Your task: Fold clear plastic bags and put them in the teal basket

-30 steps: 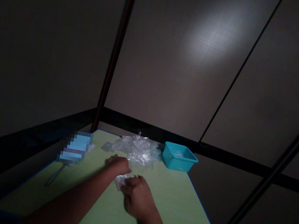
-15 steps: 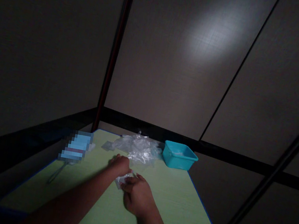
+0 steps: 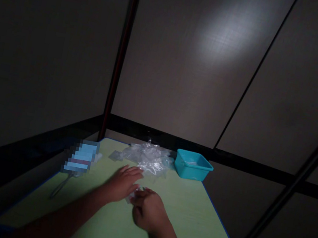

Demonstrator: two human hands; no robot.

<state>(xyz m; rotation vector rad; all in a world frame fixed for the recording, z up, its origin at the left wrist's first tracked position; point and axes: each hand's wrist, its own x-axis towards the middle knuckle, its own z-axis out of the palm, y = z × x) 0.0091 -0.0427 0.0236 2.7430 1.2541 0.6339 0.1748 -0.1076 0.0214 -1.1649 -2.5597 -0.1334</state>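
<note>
Left hand (image 3: pixel 123 184) pulled back toward lower left and uncurled over the last half second; right hand (image 3: pixel 149 211) about where it was, on a small clear plastic piece (image 3: pixel 129 198).

Left hand open, fingers stretched out, thumb next to the piece; I can't tell if it touches. Right hand has fingers curled onto the piece; from my feed I can't tell pinch from press. Piece sits just below frame center, between both hands, mostly covered. Crumpled heap of clear plastic (image 3: pixel 149 157) above the hands in frame, near left fingertips. Teal bin (image 3: pixel 192 172) right of heap, something pale inside, unclear what. Pixelated blue item (image 3: pixel 82 156) at left of frame, thin loop (image 3: pixel 60 187) hanging below it. All on green table (image 3: pixel 190 223), blue edging; dark paneled wall (image 3: pixel 169 75) fills upper frame.
</note>
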